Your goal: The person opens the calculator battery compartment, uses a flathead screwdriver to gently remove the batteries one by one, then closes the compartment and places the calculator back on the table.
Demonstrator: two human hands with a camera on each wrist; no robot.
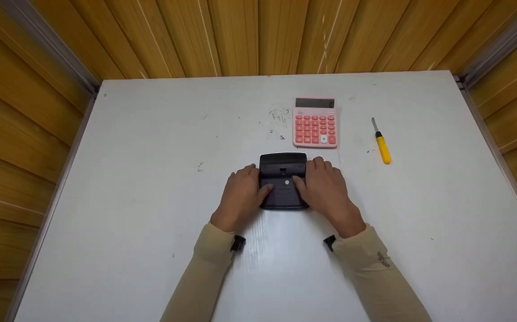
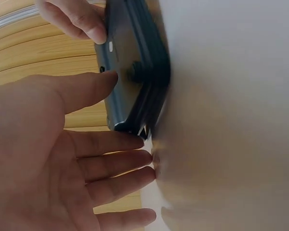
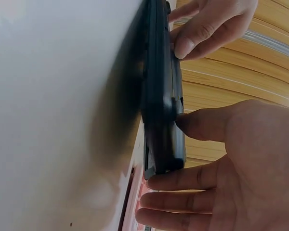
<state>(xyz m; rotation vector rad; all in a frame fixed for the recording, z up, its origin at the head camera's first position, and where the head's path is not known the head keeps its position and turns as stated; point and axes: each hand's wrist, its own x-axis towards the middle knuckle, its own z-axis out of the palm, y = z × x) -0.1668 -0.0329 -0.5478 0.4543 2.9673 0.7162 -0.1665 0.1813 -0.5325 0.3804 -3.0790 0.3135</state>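
A black calculator [image 1: 284, 197] lies back side up between my two hands, with a small pale round dot on its back. My left hand [image 1: 241, 192] holds its left side, the thumb on the back and the fingers along the edge. On the opposite side my right hand [image 1: 327, 185] grips it the same way. In the left wrist view, the left hand [image 2: 53, 144] has its thumb and index finger against the casing [image 2: 123, 96]. The right wrist view shows the right hand [image 3: 250, 163] touching the casing's edge [image 3: 159, 86]. The keys and display are hidden underneath.
A pink calculator [image 1: 314, 123] lies face up just beyond the right hand. Farther right is a screwdriver [image 1: 382, 146] with a yellow handle. The white table [image 1: 128, 188] has dark scuffs, and wood-patterned panels [image 1: 240, 36] stand behind and beside it.
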